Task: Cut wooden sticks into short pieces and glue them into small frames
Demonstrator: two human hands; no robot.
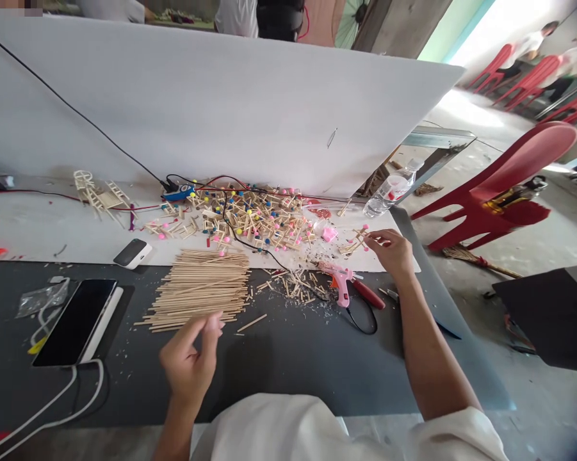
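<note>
My right hand [394, 253] is at the right end of the white board, its thumb and fingertips pinched on a small stick piece [361, 235] with pink balls. My left hand [192, 351] hovers at the near edge of a pile of thin wooden sticks [199, 282], thumb and forefinger closed together; whatever they hold, if anything, is too small to make out. A pink hot glue gun [342, 285] lies between the hands, beside a red-handled tool [369, 294]. Cut stick bits [298, 286] are scattered left of the glue gun.
A heap of stick pieces with coloured balls [259, 218] lies along the upright white panel [211, 109]. A clear bottle [389, 192] stands at the right. At left lie a phone [77, 323], cables and a small white device [133, 253]. Red chairs [504, 186] are beyond.
</note>
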